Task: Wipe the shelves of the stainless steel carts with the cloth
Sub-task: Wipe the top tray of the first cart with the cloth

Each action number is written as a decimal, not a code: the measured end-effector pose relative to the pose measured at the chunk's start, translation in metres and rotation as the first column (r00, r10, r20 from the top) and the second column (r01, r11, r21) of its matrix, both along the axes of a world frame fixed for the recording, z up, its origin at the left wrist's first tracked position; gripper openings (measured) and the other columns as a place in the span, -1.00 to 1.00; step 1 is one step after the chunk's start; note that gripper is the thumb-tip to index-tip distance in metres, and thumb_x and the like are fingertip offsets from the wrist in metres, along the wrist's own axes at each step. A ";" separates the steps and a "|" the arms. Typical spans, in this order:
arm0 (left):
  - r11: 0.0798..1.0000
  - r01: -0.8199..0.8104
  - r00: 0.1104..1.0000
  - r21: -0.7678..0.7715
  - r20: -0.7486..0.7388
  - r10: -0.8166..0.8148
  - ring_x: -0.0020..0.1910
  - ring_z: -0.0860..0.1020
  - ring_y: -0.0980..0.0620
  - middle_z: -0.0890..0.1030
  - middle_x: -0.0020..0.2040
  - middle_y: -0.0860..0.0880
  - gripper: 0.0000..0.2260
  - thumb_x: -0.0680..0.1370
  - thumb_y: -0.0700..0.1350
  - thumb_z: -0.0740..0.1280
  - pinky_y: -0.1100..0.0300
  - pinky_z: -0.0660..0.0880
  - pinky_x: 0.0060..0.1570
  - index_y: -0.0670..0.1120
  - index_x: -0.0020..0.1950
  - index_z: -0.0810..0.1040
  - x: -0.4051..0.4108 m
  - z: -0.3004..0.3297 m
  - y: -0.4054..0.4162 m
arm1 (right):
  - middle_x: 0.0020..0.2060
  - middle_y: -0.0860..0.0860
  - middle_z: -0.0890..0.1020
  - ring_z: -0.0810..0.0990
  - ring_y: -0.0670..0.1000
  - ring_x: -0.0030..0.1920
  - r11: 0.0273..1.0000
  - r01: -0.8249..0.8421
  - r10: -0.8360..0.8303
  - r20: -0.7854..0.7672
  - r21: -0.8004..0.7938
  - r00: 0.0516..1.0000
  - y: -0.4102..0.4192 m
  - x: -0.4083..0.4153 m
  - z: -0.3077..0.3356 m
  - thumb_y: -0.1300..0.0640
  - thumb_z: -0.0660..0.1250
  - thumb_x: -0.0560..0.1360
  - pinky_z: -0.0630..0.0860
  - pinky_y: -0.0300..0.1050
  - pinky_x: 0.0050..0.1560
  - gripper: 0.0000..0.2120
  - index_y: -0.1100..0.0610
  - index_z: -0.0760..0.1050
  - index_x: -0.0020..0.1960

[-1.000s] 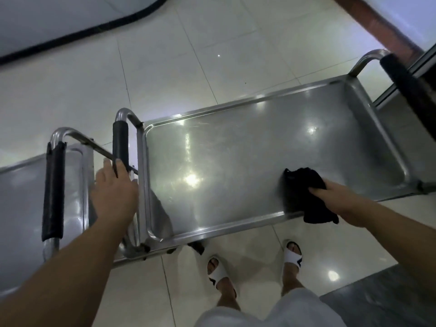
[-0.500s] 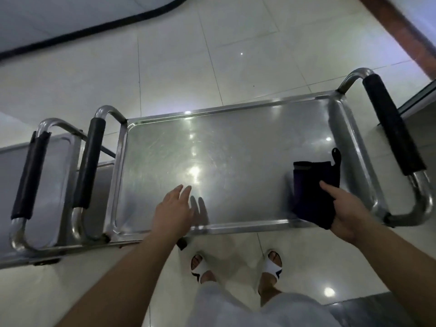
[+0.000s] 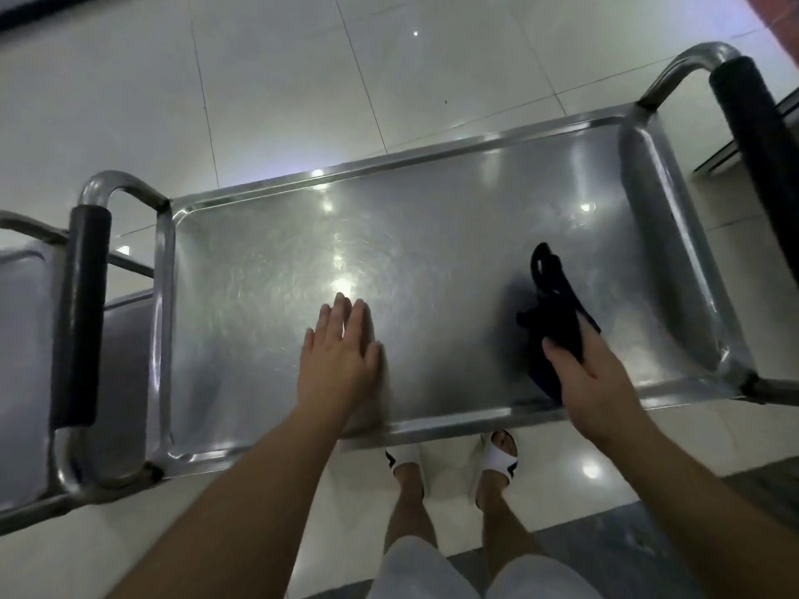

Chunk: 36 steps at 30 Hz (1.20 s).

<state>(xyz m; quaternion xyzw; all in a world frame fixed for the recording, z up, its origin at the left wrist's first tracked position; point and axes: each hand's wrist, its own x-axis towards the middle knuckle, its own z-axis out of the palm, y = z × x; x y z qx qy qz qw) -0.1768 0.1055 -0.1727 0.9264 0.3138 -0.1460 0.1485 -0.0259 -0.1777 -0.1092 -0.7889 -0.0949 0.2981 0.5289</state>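
A stainless steel cart's top shelf (image 3: pixel 259 270) fills the middle of the head view, shiny and bare, with a raised rim. My left hand (image 3: pixel 339 361) lies flat on the shelf near its front edge, fingers straight. My right hand (image 3: pixel 592 382) grips a dark cloth (image 3: pixel 555 309), which is bunched and lies on the right part of the shelf. A black-padded handle (image 3: pixel 80 317) stands at the cart's left end and another black-padded handle (image 3: pixel 761 136) at its right end.
A second steel cart (image 3: pixel 21 339) butts against the left end. Pale floor tiles (image 3: pixel 302 80) lie beyond the cart. My feet in white sandals (image 3: pixel 497 460) stand just under the front rim. A dark floor strip (image 3: pixel 648 538) runs at lower right.
My left hand left the left handle and came to lie flat on the shelf near the front. My right hand with the cloth moved a little farther onto the shelf's right part.
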 end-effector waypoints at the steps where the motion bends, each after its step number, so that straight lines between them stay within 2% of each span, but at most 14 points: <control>1: 1.000 -0.005 1.000 0.011 0.004 0.005 0.69 -0.11 -0.10 -0.09 0.72 -0.03 -0.38 0.69 0.19 0.08 -0.18 -0.04 0.62 0.11 0.71 -0.06 0.003 -0.005 0.004 | 0.39 -0.43 0.41 0.35 -0.28 0.43 0.992 -0.111 0.115 0.071 -0.064 0.991 0.007 -0.008 -0.011 -0.04 0.26 0.62 0.38 -0.08 0.40 -0.51 -0.43 0.28 0.47; 2: 1.000 -0.009 1.000 0.024 0.005 0.009 0.69 -0.14 -0.10 -0.12 0.72 -0.03 -0.37 0.69 0.21 0.05 -0.18 -0.09 0.62 0.12 0.71 -0.09 0.006 -0.009 0.008 | 0.48 -0.40 0.30 0.19 -0.25 0.54 0.969 -0.203 0.220 0.116 -0.141 0.969 0.016 -0.016 -0.022 0.03 0.26 0.64 0.27 0.02 0.52 -0.46 -0.35 0.23 0.53; 4: 0.999 -0.012 1.000 0.042 0.005 0.012 0.69 -0.19 -0.09 -0.16 0.72 -0.02 -0.36 0.67 0.26 0.00 -0.21 -0.16 0.60 0.16 0.70 -0.14 0.010 -0.018 0.016 | 0.59 -0.31 0.12 -0.09 -0.21 0.61 0.884 -0.364 0.416 0.139 -0.294 0.899 0.033 -0.034 -0.045 0.05 0.24 0.67 0.05 0.14 0.61 -0.43 -0.24 0.14 0.61; 7: 1.000 -0.018 1.000 0.021 0.003 0.018 0.67 -0.30 -0.03 -0.25 0.70 0.04 -0.35 0.65 0.29 -0.06 -0.23 -0.26 0.58 0.21 0.69 -0.23 0.011 -0.030 0.021 | 0.65 -0.18 -0.11 -0.36 -0.07 0.60 0.678 -0.466 0.657 0.185 -0.568 0.731 0.054 -0.061 -0.070 -0.23 0.01 0.66 -0.14 0.17 0.62 -0.40 -0.17 -0.04 0.66; 8: 1.000 -0.021 1.000 0.016 0.006 0.021 0.65 -0.35 0.00 -0.29 0.70 0.05 -0.35 0.65 0.28 -0.07 -0.23 -0.30 0.57 0.22 0.68 -0.27 0.010 -0.034 0.021 | 0.65 -0.15 -0.16 -0.39 -0.02 0.60 0.637 -0.451 0.691 0.205 -0.625 0.693 0.058 -0.067 -0.074 -0.31 -0.10 0.64 -0.19 0.17 0.62 -0.37 -0.16 -0.08 0.66; 10: 0.999 -0.026 1.000 0.021 0.011 0.025 0.62 -0.42 0.03 -0.33 0.68 0.06 -0.36 0.66 0.27 -0.09 -0.23 -0.35 0.56 0.22 0.67 -0.31 0.009 -0.040 0.019 | 0.65 -0.13 -0.13 -0.36 0.03 0.61 0.623 -0.421 0.707 0.244 -0.660 0.664 0.066 -0.077 -0.079 -0.35 -0.21 0.64 -0.21 0.13 0.61 -0.35 -0.13 -0.08 0.66; 13: 0.998 -0.035 0.999 0.046 0.005 0.035 0.61 -0.45 0.03 -0.37 0.67 0.06 -0.37 0.66 0.26 -0.11 -0.23 -0.37 0.55 0.22 0.66 -0.34 0.008 -0.047 0.018 | 0.65 -0.14 0.00 -0.26 0.02 0.63 0.632 -0.465 0.736 0.294 -0.620 0.609 0.080 -0.095 -0.086 -0.26 -0.21 0.70 -0.17 0.08 0.58 -0.41 -0.08 -0.01 0.67; 16: 0.999 -0.029 1.000 0.044 -0.006 0.029 0.60 -0.45 0.04 -0.38 0.67 0.06 -0.38 0.67 0.27 -0.13 -0.23 -0.35 0.56 0.22 0.65 -0.36 0.007 -0.049 0.019 | 0.65 -0.11 0.02 -0.22 0.03 0.64 0.609 -0.479 0.767 0.315 -0.633 0.559 0.095 -0.113 -0.091 -0.20 -0.19 0.72 -0.07 0.12 0.62 -0.45 -0.06 0.01 0.66; 20: 0.999 -0.031 0.999 0.025 -0.015 0.032 0.60 -0.45 0.07 -0.36 0.67 0.08 -0.38 0.66 0.27 -0.11 -0.22 -0.35 0.56 0.25 0.64 -0.36 0.005 -0.048 0.021 | 0.67 0.03 -0.04 -0.17 0.07 0.65 0.639 -0.381 0.705 0.312 -0.668 0.637 0.080 -0.108 -0.095 -0.18 0.03 0.67 -0.05 0.14 0.62 -0.39 -0.10 -0.04 0.67; 23: 0.999 -0.034 0.999 0.022 -0.017 0.034 0.64 -0.36 0.04 -0.30 0.69 0.06 -0.37 0.65 0.27 -0.10 -0.23 -0.31 0.57 0.24 0.66 -0.29 0.006 -0.048 0.022 | 0.66 0.05 -0.05 -0.17 0.09 0.65 0.637 -0.290 0.670 0.326 -0.714 0.667 0.034 -0.072 -0.098 -0.18 0.09 0.61 -0.10 0.14 0.61 -0.32 -0.12 -0.05 0.67; 27: 0.999 -0.039 0.999 0.022 -0.018 0.040 0.66 -0.33 0.03 -0.27 0.70 0.04 -0.37 0.64 0.27 -0.10 -0.24 -0.28 0.58 0.21 0.69 -0.22 0.006 -0.044 0.019 | 0.66 0.09 -0.15 -0.23 0.12 0.64 0.554 -0.121 0.568 0.267 -0.824 0.779 -0.062 0.019 -0.092 -0.23 -0.02 0.57 -0.12 0.20 0.61 -0.31 -0.20 -0.16 0.65; 30: 0.999 -0.044 0.999 0.024 -0.017 0.044 0.66 -0.32 0.02 -0.26 0.70 0.04 -0.36 0.64 0.26 -0.09 -0.23 -0.29 0.57 0.19 0.70 -0.21 0.008 -0.042 0.015 | 0.65 0.21 -0.10 -0.15 0.25 0.63 0.495 0.032 0.389 0.254 -0.868 0.885 -0.125 0.085 -0.083 -0.22 -0.09 0.55 -0.08 0.30 0.59 -0.31 -0.17 -0.10 0.66; 33: 0.999 -0.043 0.999 0.022 -0.019 0.043 0.65 -0.33 0.03 -0.27 0.70 0.04 -0.37 0.64 0.27 -0.11 -0.21 -0.31 0.57 0.20 0.69 -0.22 0.009 -0.041 0.014 | 0.64 0.23 -0.13 -0.14 0.28 0.62 0.499 0.143 0.210 0.280 -0.854 0.937 -0.135 0.107 -0.084 -0.17 -0.11 0.54 -0.11 0.27 0.59 -0.32 -0.16 -0.08 0.65; 36: 0.999 -0.042 0.998 0.029 -0.039 0.043 0.65 -0.35 0.03 -0.29 0.70 0.04 -0.37 0.64 0.27 -0.13 -0.22 -0.31 0.57 0.20 0.69 -0.24 0.008 -0.042 0.013 | 0.64 0.24 -0.03 -0.09 0.34 0.61 0.488 0.198 0.183 0.322 -0.850 0.929 -0.107 0.094 -0.088 -0.12 -0.11 0.54 -0.05 0.31 0.58 -0.31 -0.06 -0.05 0.67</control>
